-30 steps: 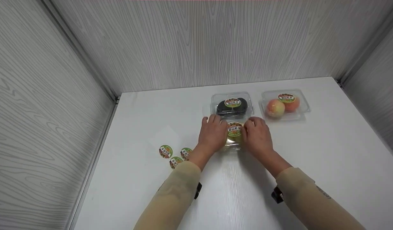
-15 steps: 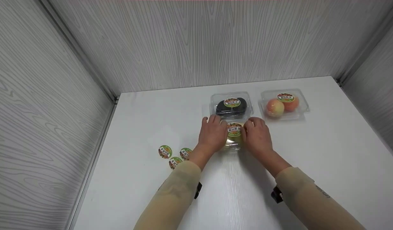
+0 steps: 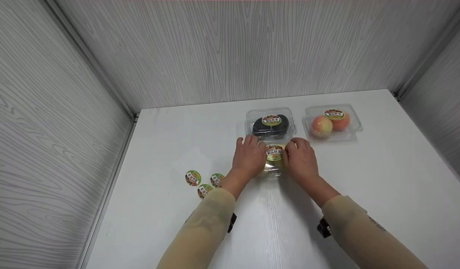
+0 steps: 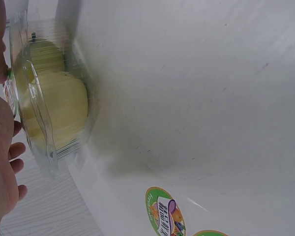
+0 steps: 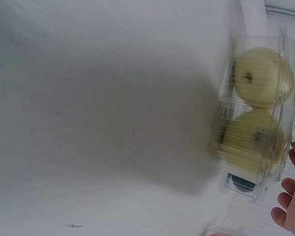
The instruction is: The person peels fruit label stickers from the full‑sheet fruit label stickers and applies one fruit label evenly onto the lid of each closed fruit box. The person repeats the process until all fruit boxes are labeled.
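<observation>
A clear plastic box [image 3: 272, 170] holding yellow-green fruit [image 5: 254, 140] sits between my hands on the white table. On its lid lies a round printed sticker [image 3: 274, 152]. My left hand [image 3: 249, 157] rests at the lid's left side, thumb side by the sticker. At the right side, my right hand [image 3: 301, 158] touches the lid beside the sticker's other edge. In the left wrist view the lid [image 4: 37, 113] stands slightly above the lower tray's rim at the front, and several fingers extend loosely past it. Both hands hide parts of the lid.
Behind is a stickered clear box with dark fruit [image 3: 271, 125]. To its right, another stickered box holds peach-coloured fruit [image 3: 322, 126]. Loose round stickers [image 3: 193, 178] lie left of my left wrist, below a faint pale sheet [image 3: 192, 158]. Panels [image 3: 230, 52] enclose the table.
</observation>
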The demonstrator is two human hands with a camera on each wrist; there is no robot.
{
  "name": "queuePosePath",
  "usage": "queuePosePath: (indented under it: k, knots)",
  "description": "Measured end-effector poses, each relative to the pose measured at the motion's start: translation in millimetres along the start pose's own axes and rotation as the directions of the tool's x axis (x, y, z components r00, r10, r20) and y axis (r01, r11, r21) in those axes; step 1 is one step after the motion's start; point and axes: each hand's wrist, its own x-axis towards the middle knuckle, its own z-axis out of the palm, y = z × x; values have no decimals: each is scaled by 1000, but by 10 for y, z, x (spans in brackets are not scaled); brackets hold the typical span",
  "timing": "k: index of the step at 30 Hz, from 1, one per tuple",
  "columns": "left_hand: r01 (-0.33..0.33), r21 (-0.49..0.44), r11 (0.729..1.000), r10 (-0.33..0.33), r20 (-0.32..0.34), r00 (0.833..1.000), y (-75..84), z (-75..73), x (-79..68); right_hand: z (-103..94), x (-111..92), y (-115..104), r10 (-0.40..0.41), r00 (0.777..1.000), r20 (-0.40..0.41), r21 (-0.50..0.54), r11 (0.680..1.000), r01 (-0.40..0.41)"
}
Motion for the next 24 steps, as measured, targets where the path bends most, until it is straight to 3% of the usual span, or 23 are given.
queuePosePath:
  k: [9,17,24]
  knots:
    - [-8,-4,1000,8,16,1000,0,-17,12,12,5,4,37,998,42,-18,999,-36]
    - [-10,0,1000,10,39,999,-14,-19,-8,11,0,3,19,1000,16,5,1000,-20]
    - [-8,-9,1000,8,18,1000,-20,-19,-14,0,14,8,27,999,18,16,999,-27]
